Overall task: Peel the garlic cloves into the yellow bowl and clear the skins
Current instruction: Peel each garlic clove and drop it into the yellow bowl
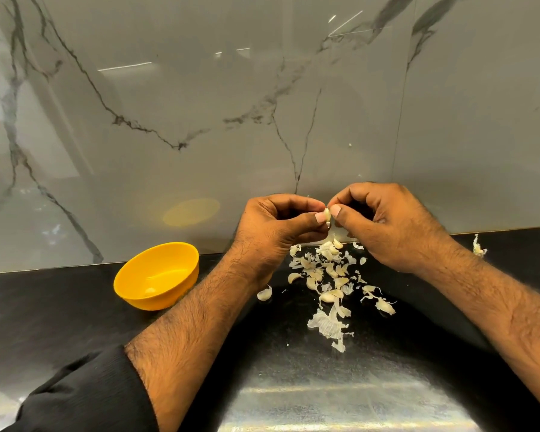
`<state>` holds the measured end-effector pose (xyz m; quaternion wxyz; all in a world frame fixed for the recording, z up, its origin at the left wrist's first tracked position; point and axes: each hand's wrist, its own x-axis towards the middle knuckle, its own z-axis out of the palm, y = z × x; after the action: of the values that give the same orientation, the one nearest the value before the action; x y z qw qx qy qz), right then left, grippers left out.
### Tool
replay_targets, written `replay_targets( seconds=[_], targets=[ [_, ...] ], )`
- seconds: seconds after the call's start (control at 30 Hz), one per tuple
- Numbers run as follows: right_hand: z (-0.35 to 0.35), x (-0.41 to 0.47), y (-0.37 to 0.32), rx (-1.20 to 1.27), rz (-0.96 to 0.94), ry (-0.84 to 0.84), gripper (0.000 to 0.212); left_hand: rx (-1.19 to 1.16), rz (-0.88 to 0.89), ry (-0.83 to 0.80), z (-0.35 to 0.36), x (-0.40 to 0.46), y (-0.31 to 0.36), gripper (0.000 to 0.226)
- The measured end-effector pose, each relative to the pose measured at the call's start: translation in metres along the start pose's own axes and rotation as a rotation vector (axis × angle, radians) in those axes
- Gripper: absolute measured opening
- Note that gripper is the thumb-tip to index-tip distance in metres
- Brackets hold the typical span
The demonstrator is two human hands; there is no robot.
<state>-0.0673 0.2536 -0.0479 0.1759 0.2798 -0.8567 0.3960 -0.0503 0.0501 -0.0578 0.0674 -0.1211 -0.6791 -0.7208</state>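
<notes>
In the head view, right of the yellow bowl [156, 275], the left hand [272, 226] and right hand [387, 226] together pinch one garlic clove [327, 215] above the skins [328, 275], apparently mid-peel; next, strip it and drop it bowlward.

- The yellow bowl [156, 275] sits on the black counter [60, 307] close to the marble wall [200, 120], which blocks any way in from behind it.
- To the right of the bowl, the left hand [275, 226] and its forearm cross the counter, just beside the rim.
- Farther right of the bowl, a scatter of garlic cloves and skins [331, 285] covers the counter between both forearms.
- Left and front of the bowl, bare counter lies open.
</notes>
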Motion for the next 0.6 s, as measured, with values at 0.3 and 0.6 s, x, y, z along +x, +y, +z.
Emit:
replay_targets(
  seconds=[0.3,0.6],
  targets=[
    [0.0084,0.0004,0.0009,-0.156,-0.04,0.023,0.018,0.079,-0.006,-0.013,0.0046,-0.0023,-0.0012,0.027],
    [0.0035,0.0005,0.0019,-0.18,-0.061,-0.011,0.012,0.25,0.091,0.053,0.004,0.0001,-0.005,0.024]
  ],
)
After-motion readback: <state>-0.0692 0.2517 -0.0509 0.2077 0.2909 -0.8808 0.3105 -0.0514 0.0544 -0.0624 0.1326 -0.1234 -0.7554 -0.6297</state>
